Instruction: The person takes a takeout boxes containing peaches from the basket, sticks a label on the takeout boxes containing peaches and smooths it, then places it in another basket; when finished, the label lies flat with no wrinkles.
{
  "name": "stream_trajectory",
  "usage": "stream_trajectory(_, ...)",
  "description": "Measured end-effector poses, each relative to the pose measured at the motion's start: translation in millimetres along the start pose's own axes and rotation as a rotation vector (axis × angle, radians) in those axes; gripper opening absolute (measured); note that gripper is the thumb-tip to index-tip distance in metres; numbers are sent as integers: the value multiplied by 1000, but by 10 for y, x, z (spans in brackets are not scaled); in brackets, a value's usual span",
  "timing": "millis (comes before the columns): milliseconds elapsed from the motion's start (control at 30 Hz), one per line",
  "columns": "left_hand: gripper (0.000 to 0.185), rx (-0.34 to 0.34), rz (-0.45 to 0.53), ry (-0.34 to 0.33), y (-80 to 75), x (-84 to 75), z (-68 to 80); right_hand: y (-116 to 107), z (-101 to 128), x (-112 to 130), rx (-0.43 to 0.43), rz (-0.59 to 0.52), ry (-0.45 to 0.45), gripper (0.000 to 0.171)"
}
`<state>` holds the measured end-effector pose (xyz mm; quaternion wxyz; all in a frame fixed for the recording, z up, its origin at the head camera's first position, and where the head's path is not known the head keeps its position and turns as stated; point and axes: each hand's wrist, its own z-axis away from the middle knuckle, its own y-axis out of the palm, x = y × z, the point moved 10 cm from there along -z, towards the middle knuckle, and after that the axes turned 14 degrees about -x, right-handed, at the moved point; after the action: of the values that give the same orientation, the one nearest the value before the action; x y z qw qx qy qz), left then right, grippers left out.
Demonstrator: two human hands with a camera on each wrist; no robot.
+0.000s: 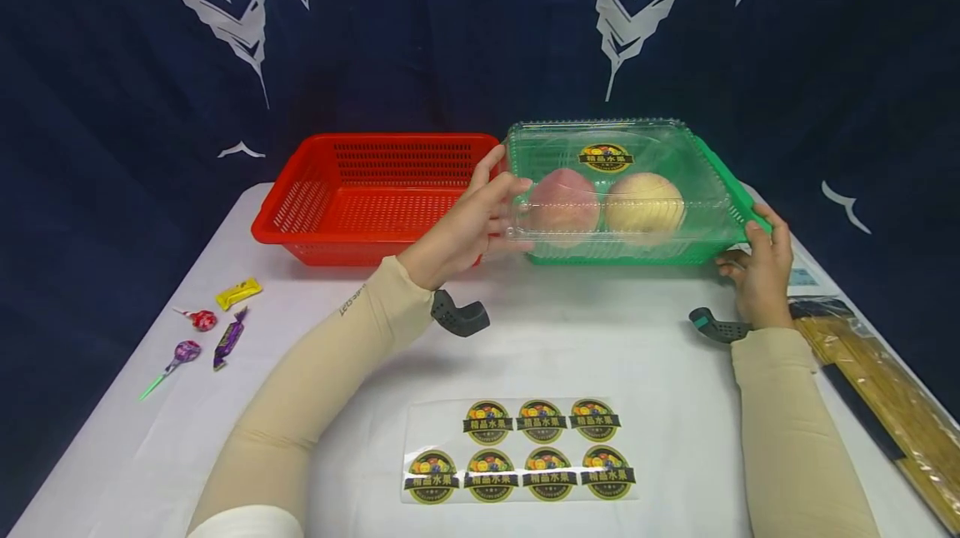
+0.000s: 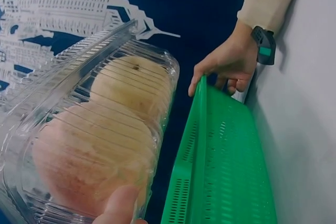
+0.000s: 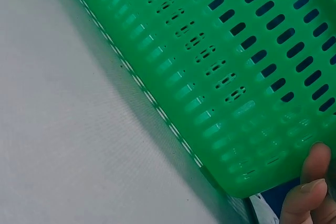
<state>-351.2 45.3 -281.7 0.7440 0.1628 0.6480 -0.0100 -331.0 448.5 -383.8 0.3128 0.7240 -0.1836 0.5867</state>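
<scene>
A clear plastic clamshell box (image 1: 517,226) with two peaches (image 1: 645,203) inside and a round label (image 1: 606,157) on its lid is held over the green basket (image 1: 738,188). My left hand (image 1: 476,217) grips the box by its left end, and the thumb shows on its side in the left wrist view. My right hand (image 1: 761,271) holds the green basket's rim at the right front corner. In the left wrist view the box (image 2: 100,114) is above the basket's rim, apart from it.
A red basket (image 1: 375,246) stands left of the green one. A sheet of round labels (image 1: 517,450) lies in front. Lollipops (image 1: 176,359) and wrapped candies (image 1: 238,294) lie at the left. At the right edge is a plastic-wrapped brown stack (image 1: 877,371).
</scene>
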Motion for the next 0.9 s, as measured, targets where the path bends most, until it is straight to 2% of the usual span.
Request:
stream_trajectory(567,89,-54,45,0,290,73,-454,-21,3,1,-18,7,-20,47)
stream_trajectory(900,93,-113,35,-29,384,150,-691,-5,4,2,-7,-2,-16,47)
